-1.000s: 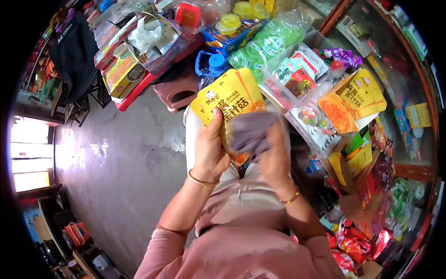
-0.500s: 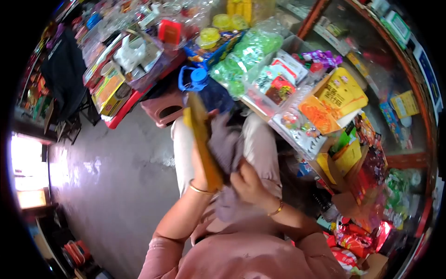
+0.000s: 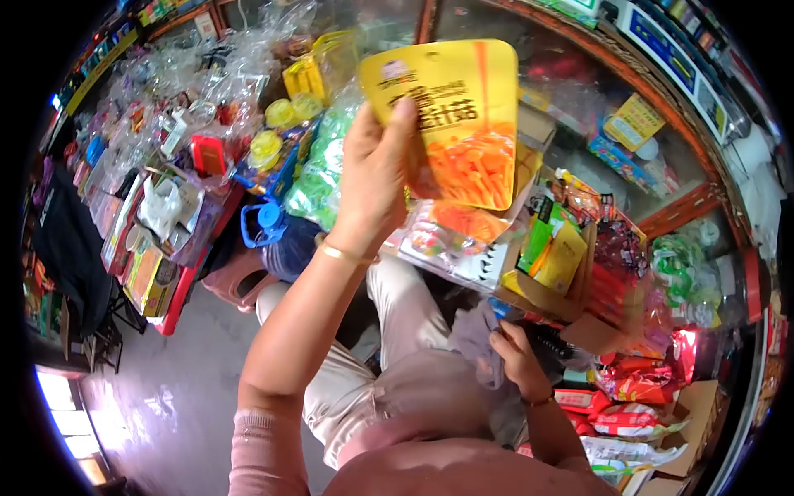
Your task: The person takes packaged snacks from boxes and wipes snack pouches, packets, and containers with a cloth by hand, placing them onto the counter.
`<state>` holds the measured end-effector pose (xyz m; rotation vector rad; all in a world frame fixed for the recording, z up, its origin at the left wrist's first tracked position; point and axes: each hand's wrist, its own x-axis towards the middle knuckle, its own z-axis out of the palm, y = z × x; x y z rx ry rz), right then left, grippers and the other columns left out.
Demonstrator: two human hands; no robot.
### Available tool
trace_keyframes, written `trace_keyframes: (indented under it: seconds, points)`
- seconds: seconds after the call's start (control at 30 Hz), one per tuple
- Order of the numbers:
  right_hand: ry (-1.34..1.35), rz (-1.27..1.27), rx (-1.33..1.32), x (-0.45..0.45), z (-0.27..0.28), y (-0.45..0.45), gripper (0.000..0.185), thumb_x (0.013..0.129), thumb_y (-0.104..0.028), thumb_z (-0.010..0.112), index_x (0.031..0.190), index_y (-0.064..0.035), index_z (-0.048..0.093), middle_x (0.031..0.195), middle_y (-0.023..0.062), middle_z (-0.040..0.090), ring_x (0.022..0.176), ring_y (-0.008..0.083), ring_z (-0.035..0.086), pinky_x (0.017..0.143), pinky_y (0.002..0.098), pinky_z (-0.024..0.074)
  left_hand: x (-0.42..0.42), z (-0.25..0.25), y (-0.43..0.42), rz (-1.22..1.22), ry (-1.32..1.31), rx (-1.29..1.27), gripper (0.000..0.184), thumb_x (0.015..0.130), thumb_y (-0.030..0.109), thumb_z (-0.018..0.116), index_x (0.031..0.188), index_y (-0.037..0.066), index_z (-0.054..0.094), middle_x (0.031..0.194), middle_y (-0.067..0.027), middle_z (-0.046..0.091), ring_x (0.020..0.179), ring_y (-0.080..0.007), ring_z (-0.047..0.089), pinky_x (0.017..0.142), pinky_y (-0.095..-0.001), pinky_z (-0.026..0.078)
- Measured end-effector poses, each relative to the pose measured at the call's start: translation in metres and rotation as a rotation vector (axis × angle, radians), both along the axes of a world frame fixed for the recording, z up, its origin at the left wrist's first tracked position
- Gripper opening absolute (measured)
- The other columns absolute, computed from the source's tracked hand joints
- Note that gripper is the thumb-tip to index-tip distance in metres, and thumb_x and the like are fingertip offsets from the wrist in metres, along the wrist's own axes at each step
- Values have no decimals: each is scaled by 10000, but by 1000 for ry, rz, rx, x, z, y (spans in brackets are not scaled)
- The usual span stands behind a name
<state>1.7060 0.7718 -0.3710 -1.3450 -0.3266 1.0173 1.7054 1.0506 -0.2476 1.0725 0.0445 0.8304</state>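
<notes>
My left hand point(image 3: 376, 165) grips a yellow snack pouch point(image 3: 475, 99) by its left edge, with the thumb across the front. The pouch is raised, its printed face with orange strips toward me. Behind and below it, part of another orange-and-yellow pouch point(image 3: 467, 221) shows on the box. Lower right, my right hand point(image 3: 517, 351) is closed on a crumpled grey cloth point(image 3: 478, 337) that hangs beside my lap.
An open carton point(image 3: 571, 285) of packets stands to the right, with red snack bags point(image 3: 633, 419) beneath it. A blue-capped jug point(image 3: 285, 248) stands left of my knees. Goods wrapped in clear plastic point(image 3: 240, 99) cover the left side. A glass-fronted cabinet point(image 3: 686, 207) runs behind.
The pouch has gone from edge-on over my lap up and to the right, now facing me. My right hand has drawn the cloth away, down to the right. The view has turned rightward.
</notes>
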Motion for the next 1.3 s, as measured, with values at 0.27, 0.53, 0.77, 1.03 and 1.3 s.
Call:
trace_keyframes:
  seconds: [0.27,0.53,0.77,1.03,1.3]
  points:
    - [-1064,-171,-507,14,-52,-91,436,754,-25,568,1164,45,441,912,192,496,801,332,484,739,380,397,83,-36,-13,-164,59,214,212,942,153,492,1085,-2,519,924,10,578,806,-34,496,691,-195,425]
    - [-915,-493,-279,73,20,-83,54,787,-33,561,789,-5,516,728,9,490,649,75,447,593,228,380,82,-55,-15,78,292,584,138,829,-13,565,956,25,526,848,-29,523,761,-83,511,676,-217,429]
    - [-1001,-178,-698,188,19,-100,332,825,-147,581,1104,10,493,915,152,634,846,215,621,744,314,479,73,-42,-34,474,225,1068,301,755,-10,608,1046,48,558,1161,-124,504,1117,-283,457,953,-345,359]
    - [-1448,-132,-914,267,-61,-82,529,790,-291,539,1203,25,445,953,298,589,909,437,571,770,471,472,39,-45,-45,390,288,1078,265,789,3,581,1052,25,560,1203,-138,483,1134,-299,446,974,-367,344]
    - [-1174,-305,-835,206,6,-83,225,758,-114,597,950,-8,552,840,174,631,788,335,627,683,371,501,2,-47,-66,255,151,1090,229,761,-58,571,983,-1,579,1094,-160,557,1012,-295,544,874,-344,421]
